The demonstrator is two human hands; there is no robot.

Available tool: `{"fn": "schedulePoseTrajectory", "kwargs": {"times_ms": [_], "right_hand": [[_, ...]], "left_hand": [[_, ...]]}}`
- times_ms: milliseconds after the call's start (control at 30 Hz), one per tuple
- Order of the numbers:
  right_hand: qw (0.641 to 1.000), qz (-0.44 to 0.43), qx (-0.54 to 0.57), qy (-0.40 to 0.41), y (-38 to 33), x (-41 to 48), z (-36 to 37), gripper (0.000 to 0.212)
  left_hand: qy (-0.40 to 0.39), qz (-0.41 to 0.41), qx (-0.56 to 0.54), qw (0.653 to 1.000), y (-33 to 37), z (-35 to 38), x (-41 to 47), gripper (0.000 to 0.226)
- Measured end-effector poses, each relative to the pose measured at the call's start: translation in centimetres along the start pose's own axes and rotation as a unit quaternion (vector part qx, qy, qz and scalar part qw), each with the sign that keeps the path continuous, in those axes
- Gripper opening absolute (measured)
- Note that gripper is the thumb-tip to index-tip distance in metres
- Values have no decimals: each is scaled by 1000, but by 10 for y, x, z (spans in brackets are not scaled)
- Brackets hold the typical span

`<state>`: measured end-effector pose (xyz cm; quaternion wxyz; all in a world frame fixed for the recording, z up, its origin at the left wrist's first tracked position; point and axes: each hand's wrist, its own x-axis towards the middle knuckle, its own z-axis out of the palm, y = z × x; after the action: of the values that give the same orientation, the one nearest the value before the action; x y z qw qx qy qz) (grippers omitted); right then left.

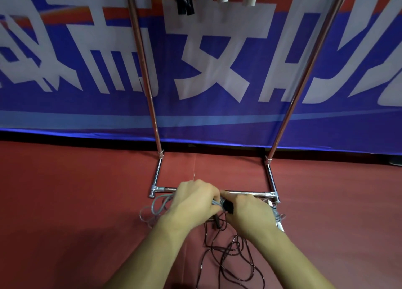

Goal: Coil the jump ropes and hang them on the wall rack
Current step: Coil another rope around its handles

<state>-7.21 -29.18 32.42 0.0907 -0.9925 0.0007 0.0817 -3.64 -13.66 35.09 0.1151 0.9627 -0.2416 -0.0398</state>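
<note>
Two hands at rack base bar (245, 193): left hand (193, 201) fingers curled round grey rope (156, 204), right hand (250, 215) fingers gripping black handle (228, 205). Dark rope (230, 256) loose just before bar.

Dim, soft overhead light; motion-blurred banner (206, 71), wide-angle bending at edges.

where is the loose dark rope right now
Head view: the loose dark rope lies tangled on the red floor at lower centre, just below the right hand.
</note>
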Motion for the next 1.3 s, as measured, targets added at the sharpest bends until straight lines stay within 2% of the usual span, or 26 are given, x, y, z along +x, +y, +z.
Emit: {"fn": "schedulePoseTrajectory", "kwargs": {"times_ms": [167, 233, 300, 400, 467, 533, 600, 667, 700, 733, 800, 833, 900, 1033, 1067, 1133, 1200, 1300], "right_hand": [[991, -77, -17, -110, 3, -8, -18, 35], [983, -117, -14, -142, 4, -11, -26, 43], [975, -158, 22, -156, 9, -13, -36, 58], [939, -185, 207, -205, 22, -17, -47, 82], [876, -179, 370, -251, 28, -22, -52, 101], [812, -179, 477, -283, 28, -24, -57, 111], [774, -190, 536, -279, 24, -23, -61, 106], [743, -185, 587, -261, 21, -22, -66, 89], [729, -177, 611, -252, 19, -20, -67, 80], [718, -164, 633, -237, 19, -19, -67, 73], [715, -126, 662, -188, 18, -15, -66, 66], [720, -105, 668, -156, 16, -13, -65, 64], [728, -70, 674, -102, 14, -9, -60, 62], [754, -39, 653, -60, 19, 0, -49, 70], [773, -33, 632, -49, 23, 3, -45, 72], [835, -30, 550, -11, 29, 7, -36, 73], [887, -33, 459, 31, 29, 10, -27, 73], [941, -50, 325, 82, 24, 13, -14, 73]], "left_hand": [[-54, 86, -99, 990, -5, 1, -5, 25], [-75, 88, -142, 983, -4, 1, -7, 26], [-104, 50, -237, 965, -8, 1, -7, 28], [-165, 0, -431, 887, -10, -6, -7, 26], [-195, -23, -541, 818, -10, -11, -6, 26], [-234, -45, -626, 742, -10, -12, -3, 30], [-237, -65, -701, 669, -11, -7, -1, 27], [-208, -59, -778, 590, -10, 0, 0, 38], [-195, -44, -792, 577, -6, 1, -2, 40], [-184, -41, -794, 578, 0, 0, -2, 39], [-154, -95, -786, 591, 6, 4, 2, 32], [-142, -114, -769, 613, 8, 5, 4, 25], [-124, -113, -715, 678, 8, 11, 9, 12], [-123, -138, -605, 775, 7, 13, 12, 11], [-124, -140, -574, 797, 6, 13, 12, 10], [-118, -147, -517, 835, 6, 14, 11, 10], [-89, -141, -426, 889, 6, 14, 10, 10], [-29, -118, -303, 945, 9, 14, 8, 11]]}}
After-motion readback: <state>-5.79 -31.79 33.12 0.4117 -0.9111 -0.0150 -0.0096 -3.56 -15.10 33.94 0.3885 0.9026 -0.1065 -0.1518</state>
